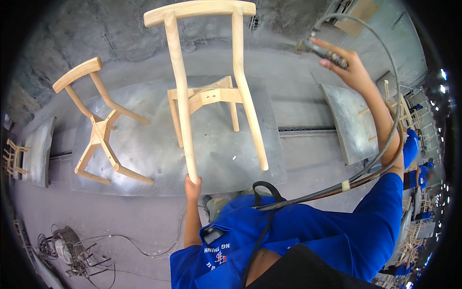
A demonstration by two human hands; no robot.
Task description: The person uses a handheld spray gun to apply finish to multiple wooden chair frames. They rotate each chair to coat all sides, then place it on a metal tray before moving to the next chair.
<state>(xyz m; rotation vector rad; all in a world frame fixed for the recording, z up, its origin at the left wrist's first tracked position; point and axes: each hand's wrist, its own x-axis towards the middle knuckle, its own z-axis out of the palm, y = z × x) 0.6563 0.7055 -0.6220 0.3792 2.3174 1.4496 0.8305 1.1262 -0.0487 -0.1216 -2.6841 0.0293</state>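
A bare wooden chair frame (182, 77) without a seat stands upright over a grey metal board, its curved top rail at the far side. My left hand (193, 187) is closed round the lower end of its near left leg. Raised at the far right, my right hand (347, 67) grips a spray gun (329, 52) with a hose running from it; the gun is apart from the chair and slightly blurred. A second wooden chair frame (99, 131) lies tipped over on the left part of the board, touched by neither hand.
The grey metal board (144, 168) spans the middle. Hoses (332, 190) cross my body and right arm. Another board (349, 130) with wooden parts stands at right; one more (38, 151) is at far left. Cables and a machine (70, 248) sit on the floor. People in blue work far right.
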